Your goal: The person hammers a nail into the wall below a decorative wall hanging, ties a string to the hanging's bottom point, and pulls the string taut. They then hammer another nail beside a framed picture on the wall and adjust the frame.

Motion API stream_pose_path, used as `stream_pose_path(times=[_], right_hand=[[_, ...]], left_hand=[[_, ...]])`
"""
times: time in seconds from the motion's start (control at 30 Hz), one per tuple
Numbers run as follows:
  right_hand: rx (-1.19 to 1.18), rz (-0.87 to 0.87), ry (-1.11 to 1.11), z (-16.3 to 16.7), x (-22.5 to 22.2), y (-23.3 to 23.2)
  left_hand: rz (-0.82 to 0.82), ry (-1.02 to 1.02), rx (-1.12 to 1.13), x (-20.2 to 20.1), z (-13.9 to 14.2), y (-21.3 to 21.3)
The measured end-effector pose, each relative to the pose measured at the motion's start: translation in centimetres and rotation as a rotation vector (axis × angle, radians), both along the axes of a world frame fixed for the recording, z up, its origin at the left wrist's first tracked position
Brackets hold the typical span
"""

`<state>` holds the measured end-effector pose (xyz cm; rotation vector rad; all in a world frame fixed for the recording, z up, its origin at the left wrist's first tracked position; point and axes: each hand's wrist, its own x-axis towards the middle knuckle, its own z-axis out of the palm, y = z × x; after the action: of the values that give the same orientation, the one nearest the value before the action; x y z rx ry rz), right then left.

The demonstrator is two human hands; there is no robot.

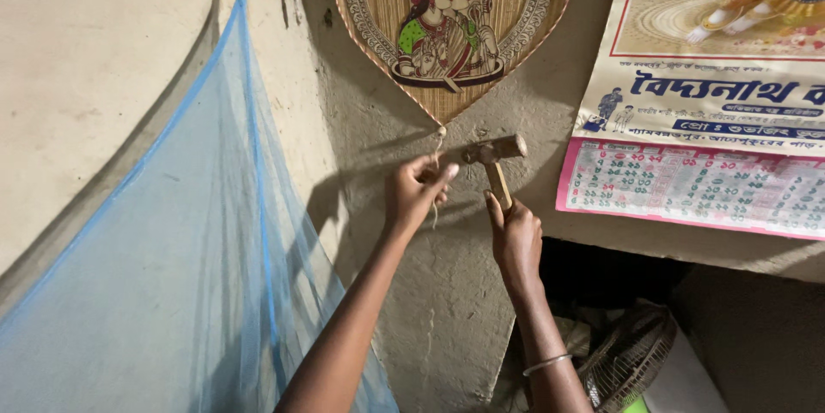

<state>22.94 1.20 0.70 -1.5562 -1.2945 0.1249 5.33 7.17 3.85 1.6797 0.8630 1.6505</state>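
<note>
Holding something small pinched between thumb and fingers against the rough wall, the left hand sits just under the pointed tip of the woven heart-shaped hanging; whether that is a nail or only the hanging's thin string I cannot tell. The right hand is closed round the wooden handle of a small hammer, whose metal head is level with the left fingertips and just to their right.

To do this well, I would judge short, light taps best, the hammer face square to the wall, and the left fingers kept low on whatever they steady and clear of the head. A grip slightly farther down the handle would give more control.

On the wall to the right hangs a paper calendar: a cream sheet with a colourful figure picture at the top, blue lettering below it, and a pink-edged grid of dates at the bottom. A blue mosquito net drapes on the left. Low on the right, a fan's wire grille shows.
</note>
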Motion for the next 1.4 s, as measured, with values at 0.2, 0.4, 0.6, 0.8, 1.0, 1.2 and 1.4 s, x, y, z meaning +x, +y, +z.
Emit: stream_pose_path(times=[0.2,0.4,0.6,0.8,1.0,1.2,1.4], right_hand=[[-0.028,-0.001,0.003,-0.2,0.0,-0.1],[-0.002,-0.006,-0.004,0.0,0.0,-0.1],[-0.034,0.001,0.012,0.0,0.1,-0.2],[-0.021,-0.005,0.0,0.1,0.0,-0.2],[0.005,0.008,-0.001,0.0,0.1,-0.1],[-0.017,0.015,0.024,0.3,-0.1,-0.4],[0.018,0.011,0.006,0.4,-0.1,-0.4]], left_hand=[[0.036,-0.206,-0.018,0.2,0.6,0.1],[0.13,-0.39,-0.054,-0.1,1.1,-0.4],[0.268,0.036,0.186,0.9,1.5,-1.1],[0.226,0.199,0.101,0.1,0.1,-2.2],[-0.018,-0.203,-0.076,0.4,1.7,-1.0],[0.155,-0.198,-0.081,-0.2,1.5,-0.9],[0.138,-0.274,0.342,0.0,2.5,-0.6]])
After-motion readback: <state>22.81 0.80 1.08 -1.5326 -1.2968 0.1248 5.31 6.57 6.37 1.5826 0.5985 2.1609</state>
